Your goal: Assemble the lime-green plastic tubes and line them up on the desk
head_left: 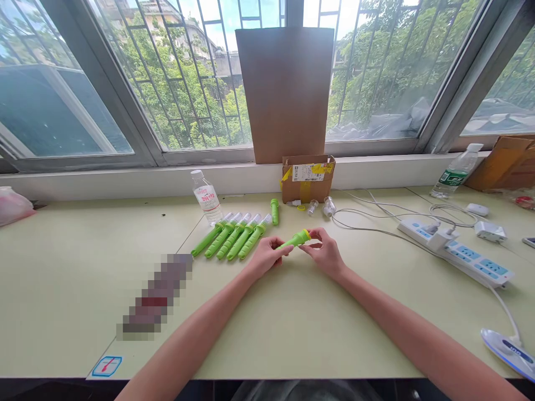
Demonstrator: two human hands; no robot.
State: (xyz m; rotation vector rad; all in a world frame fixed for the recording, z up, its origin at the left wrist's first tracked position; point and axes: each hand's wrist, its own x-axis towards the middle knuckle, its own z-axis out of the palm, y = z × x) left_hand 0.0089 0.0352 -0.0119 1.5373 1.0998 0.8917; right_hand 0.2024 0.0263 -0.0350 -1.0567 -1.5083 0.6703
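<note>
While two hands meet over the tabletop [309, 328], a pink bag [14, 206] sits far to the left of the left grip [267, 255]. Closer to that grip, on its left and nearer the front, is a blurry patch [155, 295], and I cannot tell what it is. A small sticker [107, 366] is past it, by the front edge. A bottle [208, 199] stands left of the left grip and farther back. Five green tubes [230, 240] with clear tops lie in a row just left of the left grip.

The left grip is closed around the green part of the held tube [296, 239], which slants up between the two hands. Behind the left grip is a loose tube [275, 212]. A box [307, 189] is behind the held tube, with a big brown board [288, 94] farther back. The right grip [326, 255] pinches the held tube's yellow end. Two clear cups [312, 208] lie behind the right grip. Well to its right are a power strip [470, 259], a bigger bottle [455, 172] and a white gadget [501, 348].
</note>
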